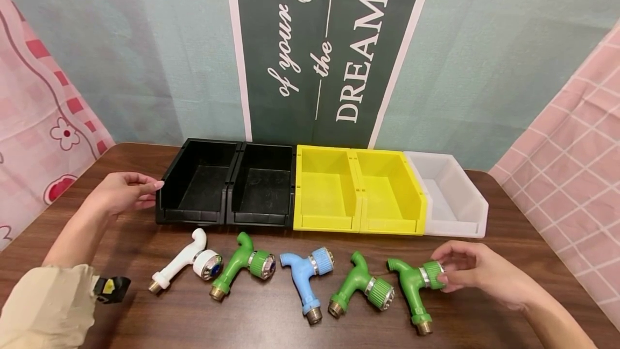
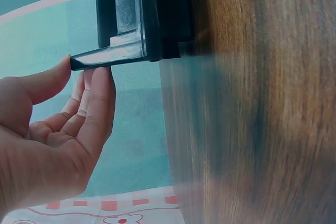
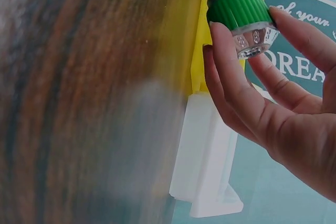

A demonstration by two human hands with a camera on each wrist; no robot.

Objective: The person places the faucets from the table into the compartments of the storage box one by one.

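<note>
At the far left, my left hand [image 1: 121, 194] touches the outer side of the left black bin [image 1: 196, 217]. In the left wrist view, the thumb of that left hand [image 2: 58, 129] meets the bin's rim and its fingertips rest against the outer wall. My right hand [image 1: 477, 271] holds the ribbed knob of the rightmost green tap [image 1: 411, 284], which lies on the table. Its thumb and fingers are on opposite sides of the green knob [image 3: 239, 11] in the right wrist view. Leftward lie another green tap [image 1: 358, 281], a blue tap [image 1: 302, 276], a third green tap [image 1: 237, 271] and a white tap [image 1: 181, 260].
Behind the taps runs a row of bins: a second black bin [image 1: 261, 220], two yellow bins [image 1: 326, 223] [image 1: 392, 226] and a white bin [image 1: 472, 203]. They stand on a brown wood-grain table [image 1: 252, 327]. A printed cloth [image 1: 145, 58] hangs behind, with pink cloths at both sides.
</note>
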